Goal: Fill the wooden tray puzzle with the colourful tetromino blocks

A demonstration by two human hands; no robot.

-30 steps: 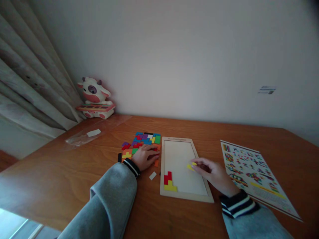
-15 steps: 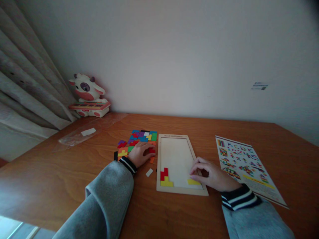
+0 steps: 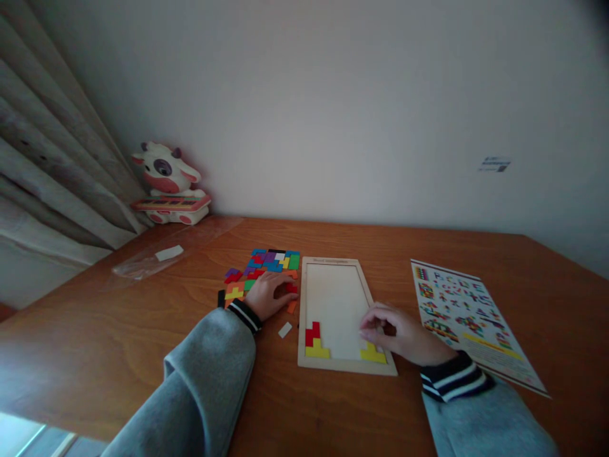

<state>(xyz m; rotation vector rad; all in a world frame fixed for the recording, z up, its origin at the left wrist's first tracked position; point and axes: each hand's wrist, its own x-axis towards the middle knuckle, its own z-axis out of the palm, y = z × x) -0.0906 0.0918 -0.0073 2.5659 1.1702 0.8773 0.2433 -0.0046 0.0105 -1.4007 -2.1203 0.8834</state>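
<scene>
A pale wooden tray lies in front of me. A red piece and a yellow piece fit together in its lower left corner. Another yellow piece sits in the lower right corner, partly under my right hand, whose thumb and fingertips are pinched together just above it; whatever they hold is hidden. My left hand rests on the many coloured pieces left of the tray, its fingers curved apart around a red piece.
A printed pattern sheet lies on the right. A small white piece is left of the tray. Farther left are a clear plastic bag and a cow toy with a keyboard, beside a curtain.
The yellow piece in the lower right corner has shifted down and shows more of its shape. My right hand has moved slightly left; my left hand has stayed in place.
</scene>
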